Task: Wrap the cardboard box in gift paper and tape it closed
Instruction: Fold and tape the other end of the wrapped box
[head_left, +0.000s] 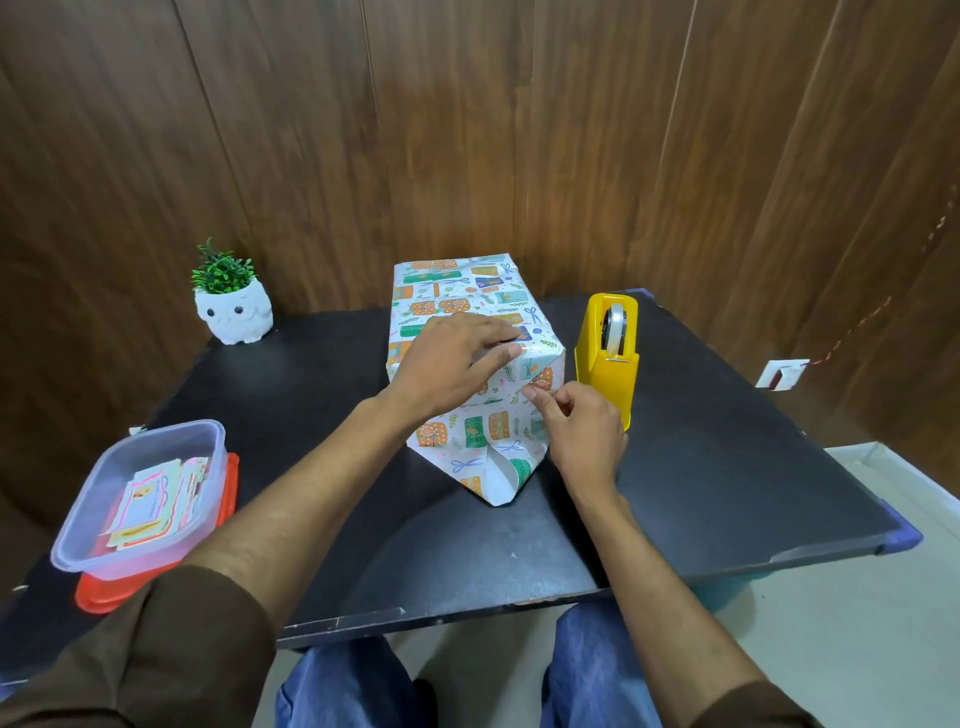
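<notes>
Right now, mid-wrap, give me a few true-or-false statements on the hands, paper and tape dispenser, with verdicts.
1. The left hand presses on top of the wrapped box. True.
2. The tape dispenser stands left of the box. False: it stands to its right.
3. The right hand pinches the gift paper at a fold. True.
4. The near flap is taped shut. False: it lies open on the table.

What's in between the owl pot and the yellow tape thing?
The wrapped box stands between the owl pot and the yellow tape dispenser, with the left hand pressing on its top. The head view shows it.
</notes>
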